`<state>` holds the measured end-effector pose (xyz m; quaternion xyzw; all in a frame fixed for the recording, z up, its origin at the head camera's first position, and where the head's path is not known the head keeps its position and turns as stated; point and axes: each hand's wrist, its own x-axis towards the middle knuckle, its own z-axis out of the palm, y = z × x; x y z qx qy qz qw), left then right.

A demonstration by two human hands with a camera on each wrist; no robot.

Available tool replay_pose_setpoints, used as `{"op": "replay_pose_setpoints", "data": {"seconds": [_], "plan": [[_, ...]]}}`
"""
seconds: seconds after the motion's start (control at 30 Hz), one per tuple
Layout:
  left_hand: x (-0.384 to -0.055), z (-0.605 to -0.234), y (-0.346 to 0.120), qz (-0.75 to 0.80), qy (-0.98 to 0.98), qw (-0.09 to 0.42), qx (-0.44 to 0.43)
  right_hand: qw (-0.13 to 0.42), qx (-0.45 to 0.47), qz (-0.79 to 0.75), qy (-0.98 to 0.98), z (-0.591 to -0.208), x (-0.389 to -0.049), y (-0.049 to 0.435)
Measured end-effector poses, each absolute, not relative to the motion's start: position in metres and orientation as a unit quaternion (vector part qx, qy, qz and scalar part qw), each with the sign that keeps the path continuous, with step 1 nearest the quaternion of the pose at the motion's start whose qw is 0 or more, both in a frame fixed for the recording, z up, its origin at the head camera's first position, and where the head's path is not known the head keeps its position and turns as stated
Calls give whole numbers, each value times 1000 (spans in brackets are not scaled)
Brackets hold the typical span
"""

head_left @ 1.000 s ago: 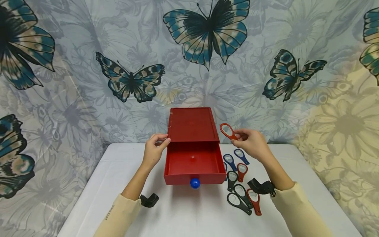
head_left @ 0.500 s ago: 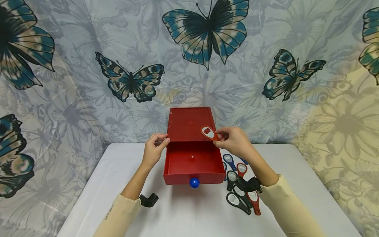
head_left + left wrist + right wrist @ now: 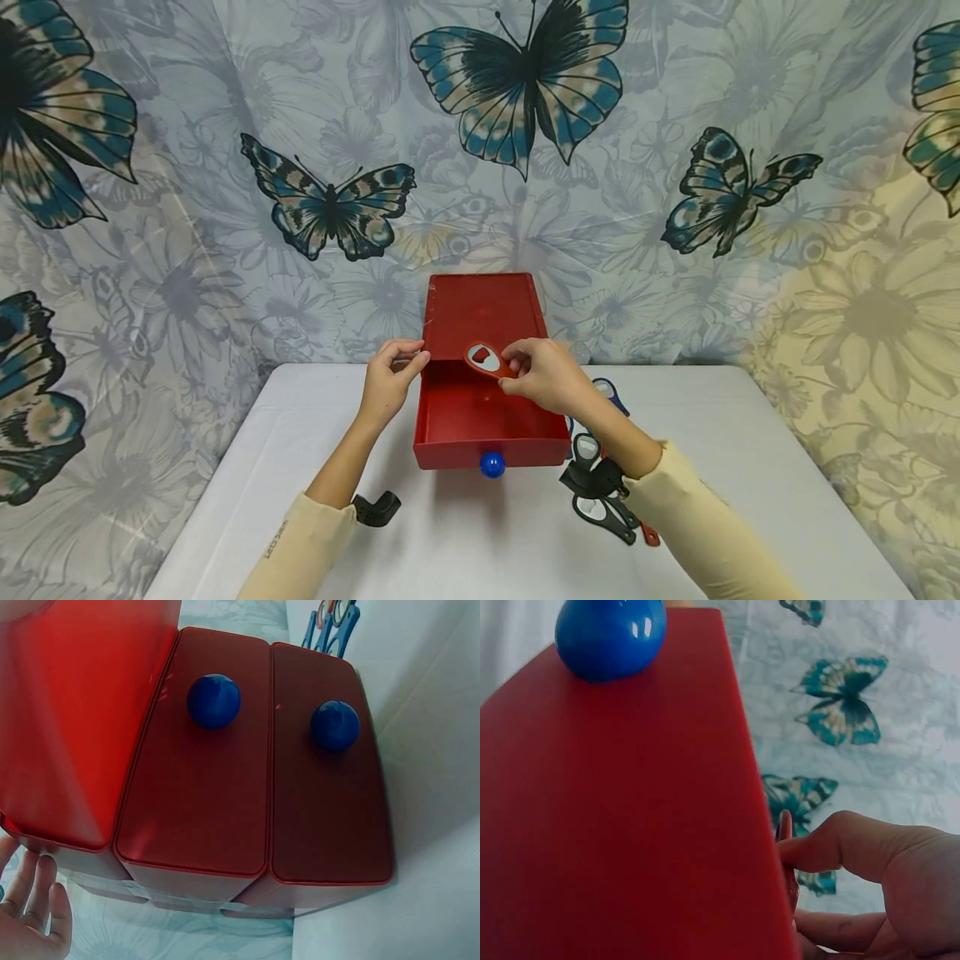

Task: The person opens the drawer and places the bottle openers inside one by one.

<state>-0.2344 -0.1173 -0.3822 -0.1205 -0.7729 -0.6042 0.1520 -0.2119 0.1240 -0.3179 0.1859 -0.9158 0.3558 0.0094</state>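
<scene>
My right hand (image 3: 546, 373) pinches a red magnifying glass (image 3: 483, 358) by its handle, above the back of a pulled-out red drawer (image 3: 491, 452). In the right wrist view the magnifying glass (image 3: 786, 832) shows edge-on, partly behind the drawer's front with its blue knob (image 3: 611, 637). My left hand (image 3: 390, 379) rests its fingertips against the left side of the red drawer cabinet (image 3: 483, 312). In the left wrist view its fingers (image 3: 37, 900) are extended at the cabinet's side. No contents show in the visible part of the drawer.
Black magnifying glasses (image 3: 603, 517) and others in blue and red lie right of the cabinet on the white table (image 3: 450, 550), some hidden by my right arm. Two lower drawers with blue knobs (image 3: 214, 701) are closed. A butterfly-patterned cloth (image 3: 337, 308) hangs behind.
My right hand has carried the red magnifying glass leftward and down, from right of the cabinet to above the drawer's back. My left hand has stayed against the cabinet.
</scene>
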Motion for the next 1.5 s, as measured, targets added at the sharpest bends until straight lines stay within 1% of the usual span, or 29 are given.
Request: {"op": "replay_pose_setpoints", "data": {"seconds": [0.3, 0.6, 0.83, 1.07, 1.27, 1.33, 1.5], "plan": [[-235, -383, -117, -608, -768, 158, -125, -3, 194, 344, -919, -327, -209, 103], [-233, -384, -116, -604, -771, 160, -121, -32, 197, 294, -935, -341, -207, 84], [-234, -384, -115, -603, -772, 161, -118, -61, 216, 248, -942, -348, -206, 74], [-252, -408, -120, -619, -761, 164, -108, -85, 237, 218, -943, -350, -205, 66], [-256, -411, -122, -613, -764, 165, -118, -101, 230, 214, -944, -352, -205, 63], [-255, -408, -121, -610, -768, 161, -113, -102, 230, 217, -943, -352, -205, 63], [-241, -391, -117, -605, -773, 154, -115, -81, 234, 233, -940, -345, -202, 74]]}}
